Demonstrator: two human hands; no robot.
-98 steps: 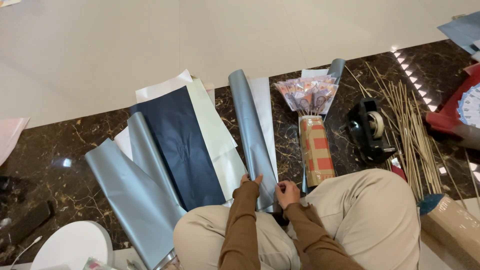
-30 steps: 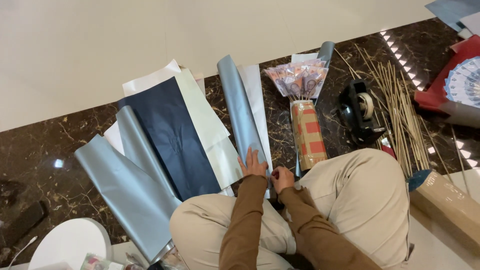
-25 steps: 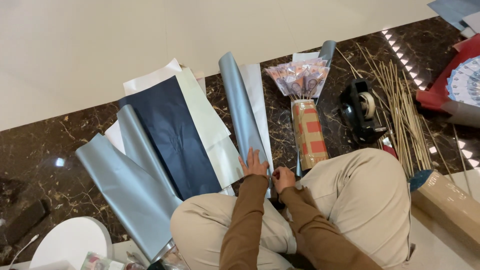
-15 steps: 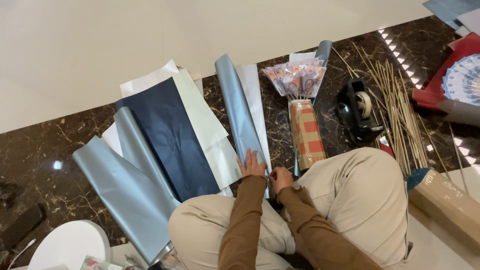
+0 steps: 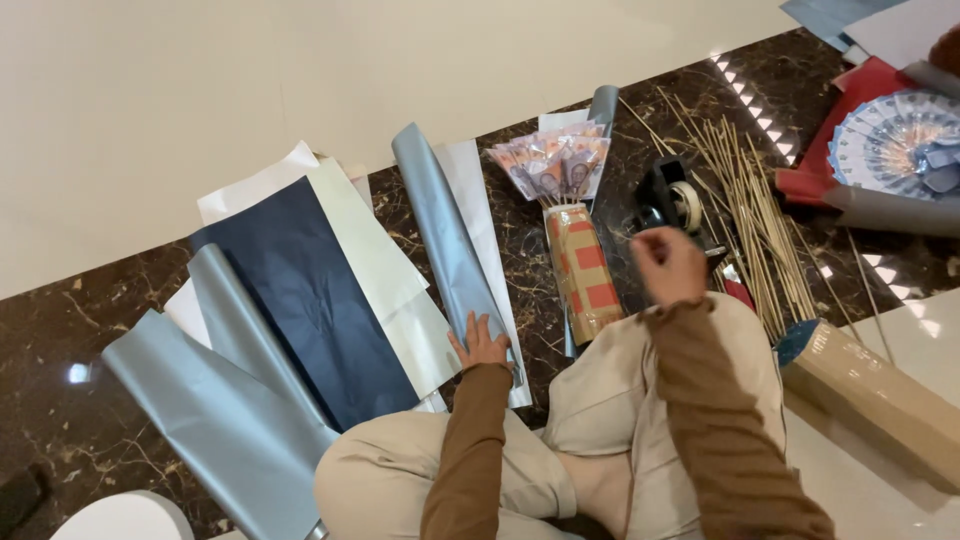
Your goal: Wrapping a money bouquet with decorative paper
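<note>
Left hand (image 5: 482, 343) flat, fingers spread, pressing lower end of grey-blue rolled sheet (image 5: 440, 230) on dark marble floor (image 5: 60, 310). Right hand (image 5: 667, 264) raised, loosely curled, blurred; cannot tell whether holding anything. Hovering just beside black tape dispenser (image 5: 672, 203). Between hands: checked wrapped bouquet of folded banknotes (image 5: 570, 230). Bundle of thin wooden sticks (image 5: 750, 215) right of dispenser. Navy sheet (image 5: 305, 300) left of rolled sheet.

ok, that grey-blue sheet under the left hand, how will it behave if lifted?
The grey-blue wrapping sheet probably flops and sags: it is thin and lies flat where the left hand presses it. Its far end curls into a tube, so it likely springs back into a roll once released. The smooth sheen suggests it may slide on the polished marble floor.
</note>
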